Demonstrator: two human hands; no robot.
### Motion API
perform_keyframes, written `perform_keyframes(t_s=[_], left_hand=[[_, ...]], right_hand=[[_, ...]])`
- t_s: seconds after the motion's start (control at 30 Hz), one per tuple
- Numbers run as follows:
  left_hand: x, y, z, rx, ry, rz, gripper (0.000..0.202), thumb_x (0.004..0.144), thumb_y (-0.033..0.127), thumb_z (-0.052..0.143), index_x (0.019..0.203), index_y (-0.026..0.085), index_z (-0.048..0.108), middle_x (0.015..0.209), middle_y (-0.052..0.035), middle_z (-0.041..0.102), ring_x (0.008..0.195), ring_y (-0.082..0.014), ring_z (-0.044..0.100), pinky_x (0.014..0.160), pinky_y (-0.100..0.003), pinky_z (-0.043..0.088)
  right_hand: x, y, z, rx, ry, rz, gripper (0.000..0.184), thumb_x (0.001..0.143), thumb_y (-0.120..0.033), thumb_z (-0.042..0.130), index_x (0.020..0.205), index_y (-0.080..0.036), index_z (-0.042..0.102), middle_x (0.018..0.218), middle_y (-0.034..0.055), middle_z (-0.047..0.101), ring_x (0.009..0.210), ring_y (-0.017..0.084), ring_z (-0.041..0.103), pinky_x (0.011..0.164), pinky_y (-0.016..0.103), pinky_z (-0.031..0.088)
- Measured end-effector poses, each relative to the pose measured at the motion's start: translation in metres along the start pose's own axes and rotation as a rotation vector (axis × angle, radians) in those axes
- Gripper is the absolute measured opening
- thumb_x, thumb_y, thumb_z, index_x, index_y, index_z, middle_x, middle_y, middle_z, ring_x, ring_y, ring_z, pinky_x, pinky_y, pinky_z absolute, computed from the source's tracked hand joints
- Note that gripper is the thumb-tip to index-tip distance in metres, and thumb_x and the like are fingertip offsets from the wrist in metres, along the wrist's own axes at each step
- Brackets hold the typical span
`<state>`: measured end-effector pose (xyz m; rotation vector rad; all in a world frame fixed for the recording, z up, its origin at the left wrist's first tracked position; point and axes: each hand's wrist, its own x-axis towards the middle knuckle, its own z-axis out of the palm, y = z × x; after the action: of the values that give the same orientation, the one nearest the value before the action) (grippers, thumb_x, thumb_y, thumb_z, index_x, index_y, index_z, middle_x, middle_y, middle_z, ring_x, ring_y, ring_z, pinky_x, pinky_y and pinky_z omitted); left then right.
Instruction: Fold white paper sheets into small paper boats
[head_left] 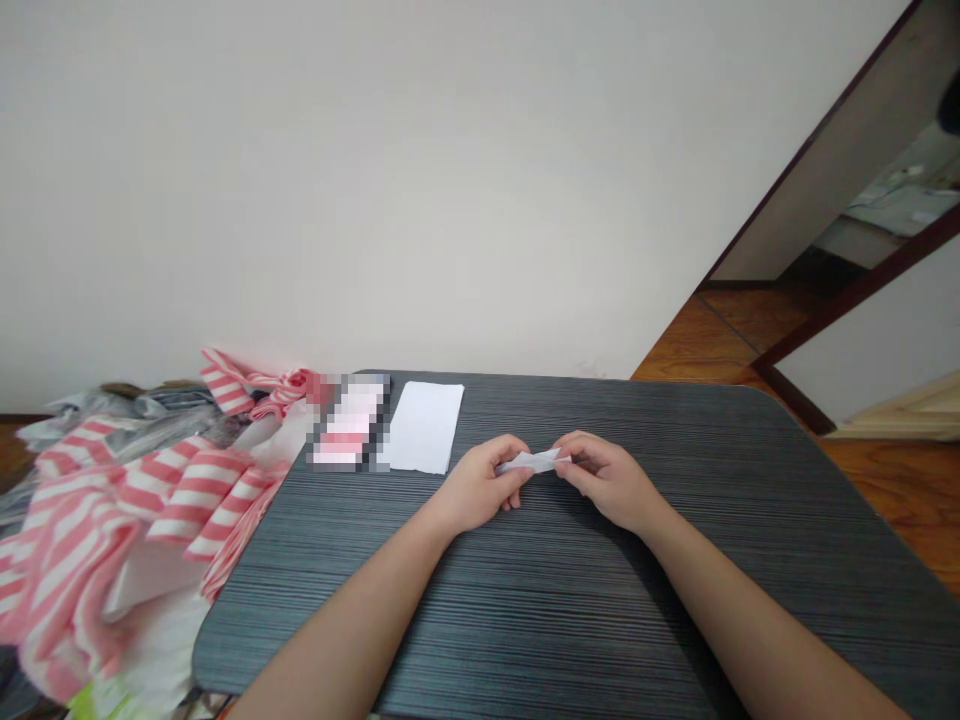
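Note:
Between my two hands is a small folded piece of white paper [541, 460], held just over the dark table. My left hand [480, 485] pinches its left end, thumb on the near side and fingers curled behind. At the other end, my right hand [606, 478] grips the paper between thumb and fingertips. Creases and slanting edges show in the paper; its full folded shape is partly covered by my fingers. Beyond my left hand, a stack of white paper sheets [426, 427] lies flat on the table.
The dark wood-grain table [525, 620] stands against a pale wall [450, 180]. Left of the paper stack lies a pixelated flat object [346, 425]. Red-and-white striped cloth [180, 490] is heaped beside the table's left edge. A doorway and wooden floor [690, 340] are at the right.

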<state>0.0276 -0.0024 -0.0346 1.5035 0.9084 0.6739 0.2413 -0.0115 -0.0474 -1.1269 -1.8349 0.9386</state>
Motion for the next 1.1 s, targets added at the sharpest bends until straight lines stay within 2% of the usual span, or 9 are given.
perform_keyframes(t_s=[0.17, 0.33, 0.4, 0.5, 0.57, 0.67, 0.77, 0.97, 1.1], left_hand=[[-0.002, 0.004, 0.001, 0.106, -0.032, 0.000, 0.024, 0.082, 0.034, 0.054, 0.097, 0.017, 0.062, 0.067, -0.0003, 0.059, 0.058, -0.0106, 0.056, 0.053, -0.021, 0.044], [-0.001, 0.005, 0.001, 0.151, -0.012, -0.035, 0.031, 0.083, 0.041, 0.050, 0.096, 0.017, 0.065, 0.061, -0.0001, 0.059, 0.054, -0.0108, 0.054, 0.051, -0.021, 0.041], [-0.001, 0.005, 0.001, 0.146, -0.001, -0.049, 0.032, 0.084, 0.042, 0.049, 0.097, 0.017, 0.064, 0.060, 0.0001, 0.059, 0.052, -0.0106, 0.053, 0.049, -0.020, 0.040], [-0.001, 0.005, 0.001, 0.146, 0.004, -0.049, 0.032, 0.083, 0.042, 0.049, 0.093, 0.016, 0.064, 0.059, 0.0000, 0.058, 0.050, -0.0103, 0.052, 0.049, -0.020, 0.039], [-0.002, 0.006, 0.001, 0.146, 0.006, -0.048, 0.031, 0.083, 0.041, 0.049, 0.091, 0.015, 0.064, 0.058, 0.0002, 0.058, 0.050, -0.0101, 0.051, 0.048, -0.020, 0.038], [-0.002, 0.007, 0.000, 0.140, 0.023, -0.048, 0.031, 0.084, 0.041, 0.048, 0.090, 0.015, 0.065, 0.057, 0.0005, 0.057, 0.049, -0.0099, 0.050, 0.048, -0.020, 0.038], [-0.002, 0.008, 0.000, 0.128, 0.041, -0.040, 0.031, 0.084, 0.042, 0.048, 0.090, 0.016, 0.065, 0.057, 0.0010, 0.056, 0.049, -0.0096, 0.049, 0.047, -0.019, 0.037], [-0.001, 0.008, 0.001, 0.103, 0.058, -0.049, 0.033, 0.083, 0.045, 0.050, 0.091, 0.017, 0.066, 0.058, 0.0019, 0.054, 0.048, -0.0090, 0.048, 0.046, -0.019, 0.036], [-0.001, 0.007, 0.001, 0.088, 0.074, -0.050, 0.033, 0.083, 0.045, 0.050, 0.090, 0.016, 0.065, 0.058, 0.0015, 0.055, 0.049, -0.0089, 0.048, 0.047, -0.020, 0.038]], right_hand=[[0.001, -0.005, -0.002, -0.064, -0.006, -0.006, 0.009, 0.085, -0.024, 0.057, 0.081, -0.020, 0.063, 0.085, 0.0045, 0.062, 0.074, 0.016, 0.057, 0.067, 0.029, 0.045], [0.001, -0.011, -0.002, -0.054, -0.058, 0.001, 0.015, 0.087, -0.024, 0.053, 0.077, -0.019, 0.063, 0.083, 0.0040, 0.062, 0.073, 0.015, 0.057, 0.066, 0.028, 0.044], [0.000, -0.010, -0.001, -0.021, -0.055, 0.044, 0.013, 0.088, -0.023, 0.051, 0.083, -0.019, 0.062, 0.079, 0.0027, 0.061, 0.069, 0.014, 0.057, 0.062, 0.026, 0.044], [-0.002, -0.005, 0.003, 0.081, 0.021, 0.104, 0.009, 0.087, -0.025, 0.054, 0.094, -0.021, 0.056, 0.072, -0.0001, 0.060, 0.063, 0.014, 0.058, 0.058, 0.025, 0.045], [-0.003, -0.003, 0.004, 0.061, 0.060, 0.102, 0.009, 0.085, -0.026, 0.057, 0.092, -0.021, 0.054, 0.070, -0.0003, 0.060, 0.062, 0.014, 0.059, 0.058, 0.026, 0.046], [-0.002, -0.004, 0.004, -0.068, 0.072, 0.049, 0.007, 0.085, -0.027, 0.058, 0.086, -0.021, 0.060, 0.074, 0.0020, 0.062, 0.062, 0.015, 0.058, 0.059, 0.028, 0.046], [0.000, -0.009, 0.001, -0.161, 0.069, -0.030, 0.010, 0.085, -0.025, 0.057, 0.089, -0.022, 0.065, 0.085, 0.0046, 0.065, 0.069, 0.017, 0.060, 0.062, 0.029, 0.047], [0.002, -0.013, -0.001, -0.204, 0.075, -0.147, 0.018, 0.085, -0.022, 0.056, 0.097, -0.024, 0.070, 0.093, 0.0057, 0.068, 0.085, 0.020, 0.063, 0.077, 0.032, 0.049], [0.003, -0.010, -0.001, -0.233, 0.058, -0.174, 0.021, 0.086, -0.023, 0.056, 0.101, -0.025, 0.070, 0.097, 0.0064, 0.068, 0.088, 0.020, 0.064, 0.079, 0.034, 0.051]])
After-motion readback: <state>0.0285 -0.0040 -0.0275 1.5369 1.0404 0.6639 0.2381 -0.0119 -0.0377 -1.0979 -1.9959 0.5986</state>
